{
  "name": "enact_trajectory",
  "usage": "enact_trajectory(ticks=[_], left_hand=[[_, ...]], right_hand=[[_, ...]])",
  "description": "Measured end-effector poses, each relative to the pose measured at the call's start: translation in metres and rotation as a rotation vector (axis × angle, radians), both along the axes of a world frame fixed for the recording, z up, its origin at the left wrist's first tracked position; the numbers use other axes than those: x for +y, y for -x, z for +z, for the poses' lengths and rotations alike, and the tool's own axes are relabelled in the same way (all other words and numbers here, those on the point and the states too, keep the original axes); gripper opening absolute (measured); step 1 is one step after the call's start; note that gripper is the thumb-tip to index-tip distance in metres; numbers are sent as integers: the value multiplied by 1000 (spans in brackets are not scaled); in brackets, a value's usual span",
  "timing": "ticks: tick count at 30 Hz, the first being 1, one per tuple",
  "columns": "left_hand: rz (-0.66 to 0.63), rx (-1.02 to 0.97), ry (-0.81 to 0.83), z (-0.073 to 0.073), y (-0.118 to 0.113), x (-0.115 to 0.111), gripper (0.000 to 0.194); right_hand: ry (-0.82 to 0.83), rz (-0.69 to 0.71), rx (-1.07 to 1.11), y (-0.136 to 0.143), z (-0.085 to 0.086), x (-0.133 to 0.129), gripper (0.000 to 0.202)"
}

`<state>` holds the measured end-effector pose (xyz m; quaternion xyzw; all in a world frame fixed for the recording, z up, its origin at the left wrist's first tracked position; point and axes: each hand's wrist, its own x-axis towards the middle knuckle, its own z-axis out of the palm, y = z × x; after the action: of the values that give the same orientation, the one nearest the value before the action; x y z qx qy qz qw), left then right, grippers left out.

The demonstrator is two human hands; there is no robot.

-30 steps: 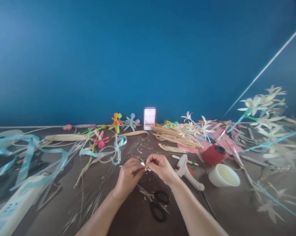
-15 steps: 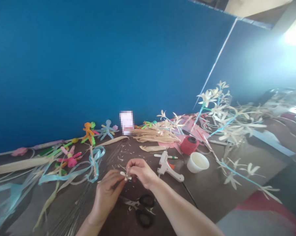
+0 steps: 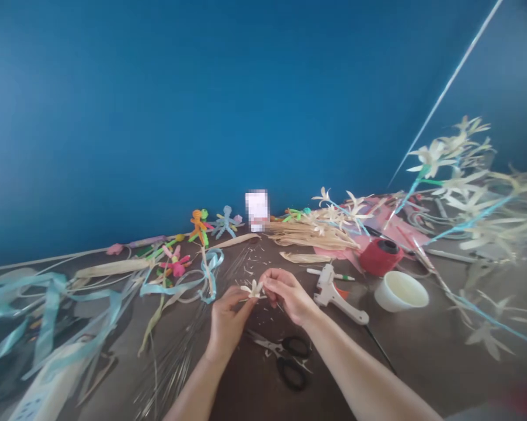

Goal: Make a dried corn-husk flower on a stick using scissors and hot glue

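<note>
A small cream-white flower [image 3: 253, 288] with narrow petals is held between my two hands, above the table. My left hand [image 3: 229, 313] pinches it from the left, fingers closed at its base. From the right, my right hand [image 3: 287, 294] has thumb and forefinger pressed together at a petal's edge. Below the hands lie scissors [image 3: 285, 354] with black handles, their blades pointing left. To the right of my right hand rests a white glue gun [image 3: 340, 298] with an orange trigger, beside a green-banded white marker [image 3: 346, 278].
A white cup [image 3: 401, 292] and a red roll [image 3: 381, 257] stand at the right. White flower stems [image 3: 447, 169] spread at the far right. Dried husks [image 3: 311, 237] lie at the back, blue ribbons [image 3: 48, 310] and a power strip [image 3: 48, 386] at left. Thin wires [image 3: 176, 356] lie left of the hands.
The camera view has turned left, so the table's things appear further right. The flower has been turned and its petals now show more upright and spread. Both hands stay at it.
</note>
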<state>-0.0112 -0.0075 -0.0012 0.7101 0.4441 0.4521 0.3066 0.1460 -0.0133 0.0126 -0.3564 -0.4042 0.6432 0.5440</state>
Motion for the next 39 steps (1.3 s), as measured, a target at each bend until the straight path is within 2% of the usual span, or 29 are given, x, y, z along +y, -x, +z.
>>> enact_trajectory(ticks=[8, 13, 19, 23, 31, 36, 39], left_hand=[[-85, 32, -55, 4, -1, -4, 5], [-140, 36, -62, 6, -1, -5, 8], [-61, -13, -1, 5, -2, -4, 12], [-2, -49, 17, 3, -1, -3, 12], [-22, -58, 42, 2, -1, -4, 10], [31, -50, 43, 6, -3, -10, 7], [17, -57, 37, 6, -4, -12, 7]], right_hand=[[-26, 71, -114, 3, 1, -3, 13], [-7, 40, -133, 4, -1, -3, 11], [22, -56, -47, 2, 0, -2, 22], [-17, -19, -71, 3, 2, -3, 24], [-36, 8, -170, 6, -2, -5, 18], [-57, 12, -194, 7, -8, -7, 19], [-59, 22, -188, 7, -10, -7, 19]])
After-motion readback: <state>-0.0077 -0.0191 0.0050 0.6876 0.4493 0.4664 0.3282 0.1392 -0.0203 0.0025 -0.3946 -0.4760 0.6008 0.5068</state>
